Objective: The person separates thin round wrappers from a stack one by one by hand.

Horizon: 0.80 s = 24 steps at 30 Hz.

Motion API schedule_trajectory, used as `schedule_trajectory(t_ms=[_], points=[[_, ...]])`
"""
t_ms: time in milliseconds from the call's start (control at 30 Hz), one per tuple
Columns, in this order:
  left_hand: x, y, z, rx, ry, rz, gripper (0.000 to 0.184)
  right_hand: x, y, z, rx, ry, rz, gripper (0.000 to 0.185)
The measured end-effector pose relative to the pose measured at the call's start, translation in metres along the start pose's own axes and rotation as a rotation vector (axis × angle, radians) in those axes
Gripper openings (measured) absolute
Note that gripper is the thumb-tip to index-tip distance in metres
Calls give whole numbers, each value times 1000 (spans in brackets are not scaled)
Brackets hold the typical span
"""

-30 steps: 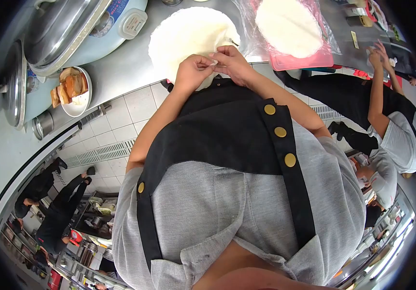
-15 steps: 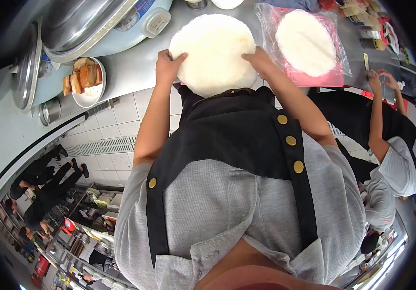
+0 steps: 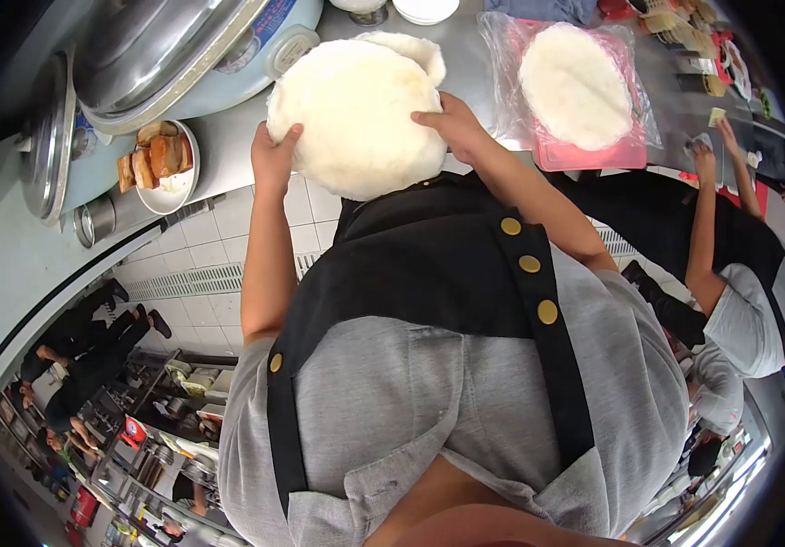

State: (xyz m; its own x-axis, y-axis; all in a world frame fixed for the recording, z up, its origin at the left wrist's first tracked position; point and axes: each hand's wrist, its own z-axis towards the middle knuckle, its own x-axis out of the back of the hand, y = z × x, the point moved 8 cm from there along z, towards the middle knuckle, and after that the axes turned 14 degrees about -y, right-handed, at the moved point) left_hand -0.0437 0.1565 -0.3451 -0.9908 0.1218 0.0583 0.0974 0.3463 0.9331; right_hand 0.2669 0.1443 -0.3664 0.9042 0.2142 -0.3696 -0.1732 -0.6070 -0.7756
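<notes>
A large round white dough-like sheet is held near the front of my body, partly over the counter's edge. My left hand pinches its left rim, thumb on top and fingers underneath. On the right rim my right hand grips the same way, its fingers mostly hidden below. Behind the far edge shows another white curved flap; whether it is a second sheet or part of this one, I cannot tell. To the right lies a similar white sheet on clear plastic over a pink board.
A white plate of browned blocks sits at the left, beside large metal-lidded cookers and a small metal cup. White bowls stand at the back. A co-worker's hands work at the far right.
Both my hands have moved left with the white sheet and slightly towards me. A white flap now shows behind its far edge. The co-worker's hands at the right have shifted.
</notes>
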Motion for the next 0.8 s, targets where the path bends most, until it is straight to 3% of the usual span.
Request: schedule_trajectory(t_ms=[67, 100, 200, 233, 267, 300, 333, 400, 433, 533, 567, 600, 667, 800], points=[[0, 15, -2, -43, 157, 586, 50, 21, 11, -5, -19, 83, -68, 42], [-7, 30, -15, -119, 386, 996, 56, 33, 14, -9, -32, 154, -143, 41], [-51, 75, -30, -294, 374, 1085, 50, 36, 6, -50, -68, 379, -235, 34], [-59, 56, -20, -345, 196, 870, 35, 40, 10, -58, -79, 386, -235, 34], [-77, 48, -17, -279, 54, 644, 22, 38, 20, -60, -164, 253, -193, 32], [-99, 47, -17, -243, -52, 587, 21, 33, 30, -61, -246, 117, -149, 29], [-118, 44, -18, -207, -158, 531, 19, 38, 37, -61, -249, 120, -147, 29], [-146, 24, -16, -150, -341, 410, 18, 36, 61, -55, -337, -35, -208, 24], [-159, 18, -16, -86, -453, 360, 31, 32, 59, -57, -322, -33, -193, 22], [-182, 28, -27, -113, -632, 365, 43, 24, 47, -52, -198, -85, -98, 24], [-186, 38, -34, -64, -667, 356, 53, 13, 30, -56, -159, -89, -33, 23], [-188, 43, -34, -65, -670, 357, 53, 12, 29, -53, -158, -87, -31, 23], [-188, 47, -34, -58, -661, 279, 47, -1, 6, -46, 65, -189, -98, 20], [-174, 42, -19, -53, -531, 249, 45, -10, 4, -35, 118, -226, -136, 15]])
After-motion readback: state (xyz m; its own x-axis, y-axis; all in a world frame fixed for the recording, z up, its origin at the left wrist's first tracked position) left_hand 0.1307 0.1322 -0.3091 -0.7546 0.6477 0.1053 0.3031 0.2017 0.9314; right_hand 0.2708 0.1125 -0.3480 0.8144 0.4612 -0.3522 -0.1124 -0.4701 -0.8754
